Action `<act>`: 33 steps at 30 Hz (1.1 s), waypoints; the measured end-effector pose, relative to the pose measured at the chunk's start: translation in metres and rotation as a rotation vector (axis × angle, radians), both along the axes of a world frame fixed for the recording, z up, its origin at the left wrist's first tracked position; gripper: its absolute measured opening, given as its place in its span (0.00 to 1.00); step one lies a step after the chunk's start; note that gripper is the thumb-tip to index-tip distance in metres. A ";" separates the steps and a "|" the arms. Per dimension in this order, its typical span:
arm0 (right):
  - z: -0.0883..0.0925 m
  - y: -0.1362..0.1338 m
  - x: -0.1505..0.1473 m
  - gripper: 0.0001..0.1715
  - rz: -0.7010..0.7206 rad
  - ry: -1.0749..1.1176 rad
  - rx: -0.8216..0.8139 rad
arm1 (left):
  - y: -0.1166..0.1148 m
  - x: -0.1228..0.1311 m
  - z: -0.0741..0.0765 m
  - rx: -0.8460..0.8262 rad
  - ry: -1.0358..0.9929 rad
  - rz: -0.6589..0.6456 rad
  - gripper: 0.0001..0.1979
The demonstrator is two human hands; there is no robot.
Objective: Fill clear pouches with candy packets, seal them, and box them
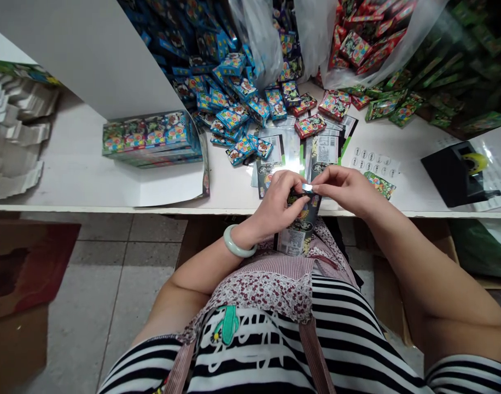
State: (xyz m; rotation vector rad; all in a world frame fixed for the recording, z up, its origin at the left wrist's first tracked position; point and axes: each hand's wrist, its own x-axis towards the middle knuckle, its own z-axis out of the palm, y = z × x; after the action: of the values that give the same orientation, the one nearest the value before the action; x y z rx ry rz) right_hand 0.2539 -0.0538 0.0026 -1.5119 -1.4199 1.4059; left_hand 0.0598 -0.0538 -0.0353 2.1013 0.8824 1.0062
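Note:
At the front edge of the table, my left hand (281, 202) is closed on a dark printed plastic bag (293, 241), its thumb across the front. The bag hangs upright over my lap, with a pale text panel low on it. A small white strip (307, 187) shows at the bag's top, between both hands. My right hand (344, 189) pinches the right end of that strip with thumb and fingertips. Beyond my hands lie more flat printed bags (326, 150), with two small red boxes (310, 126) at their far edge.
Blue boxes (234, 117) spill from a heap at the back. Red boxes (357, 46) fill a clear plastic bag; green boxes (406, 109) lie right. Stacked boxes (152, 134) stand left in a white carton. A sticker sheet (371, 161) and black tape dispenser (451, 172) are at right.

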 end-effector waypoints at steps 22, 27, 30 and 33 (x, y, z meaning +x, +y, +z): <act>0.017 0.004 -0.010 0.16 0.035 -0.323 0.044 | 0.005 -0.005 -0.005 0.008 -0.036 -0.035 0.10; 0.012 0.002 -0.003 0.18 0.103 -0.247 0.086 | 0.001 -0.003 -0.005 0.009 -0.043 -0.035 0.10; 0.009 0.000 0.001 0.20 0.104 -0.213 0.080 | 0.000 0.001 -0.006 -0.015 -0.045 -0.021 0.10; 0.008 -0.005 0.002 0.19 0.093 -0.226 0.150 | 0.000 0.003 -0.007 -0.032 -0.057 -0.001 0.10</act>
State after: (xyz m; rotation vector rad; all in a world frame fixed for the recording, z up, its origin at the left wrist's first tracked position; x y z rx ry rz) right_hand 0.2560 -0.0588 0.0105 -1.5629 -1.7115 1.1803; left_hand 0.0628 -0.0539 -0.0418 2.0364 0.8638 1.0391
